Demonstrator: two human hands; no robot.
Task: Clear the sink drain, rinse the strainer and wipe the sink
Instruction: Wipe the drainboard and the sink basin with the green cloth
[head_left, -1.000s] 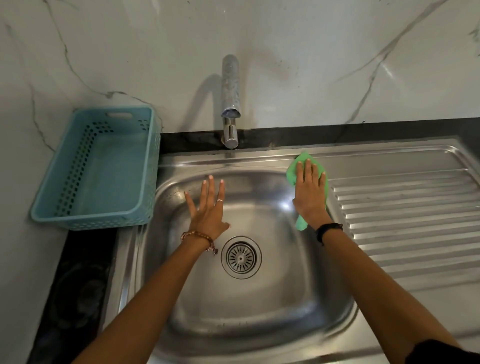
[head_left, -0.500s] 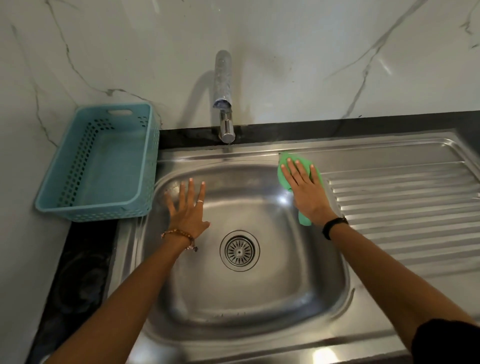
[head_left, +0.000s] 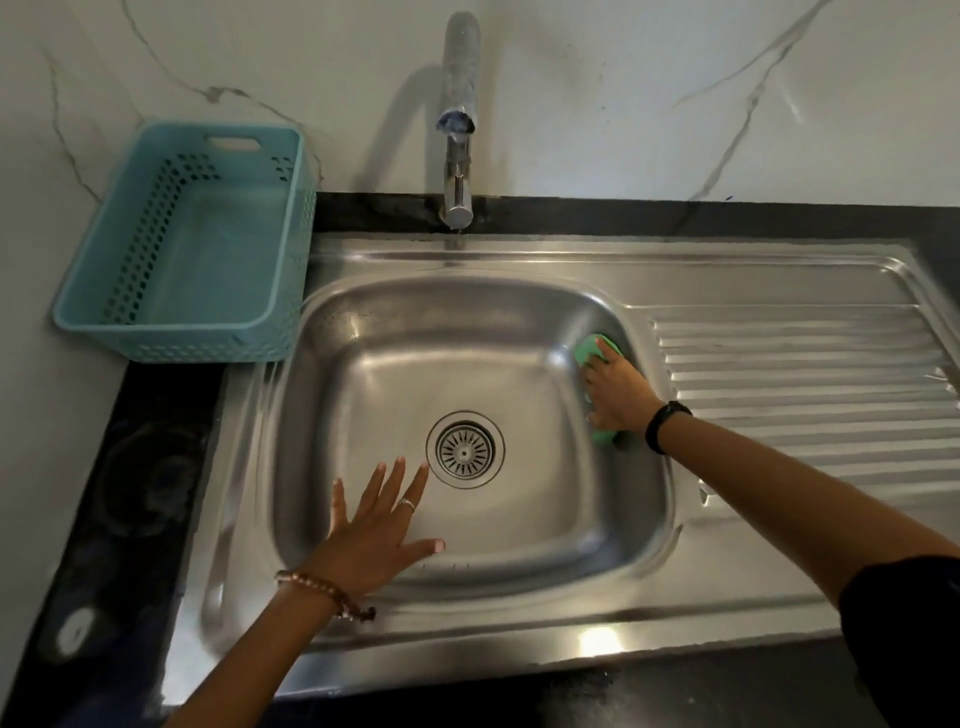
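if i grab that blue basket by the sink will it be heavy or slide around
Probably light: the blue basket looks like thin perforated plastic and appears empty. It would likely slide easily if pushed, since it sits on a smooth dark counter. It probably keeps its shape when lifted by the handle slot.

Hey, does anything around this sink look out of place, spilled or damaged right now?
Nothing stands out. The strainer sits level in the drain, the sink basin shows no debris or puddles, and the blue basket sits squarely on the counter. The right hand presses the green cloth on the basin's right wall; the left hand is spread open.
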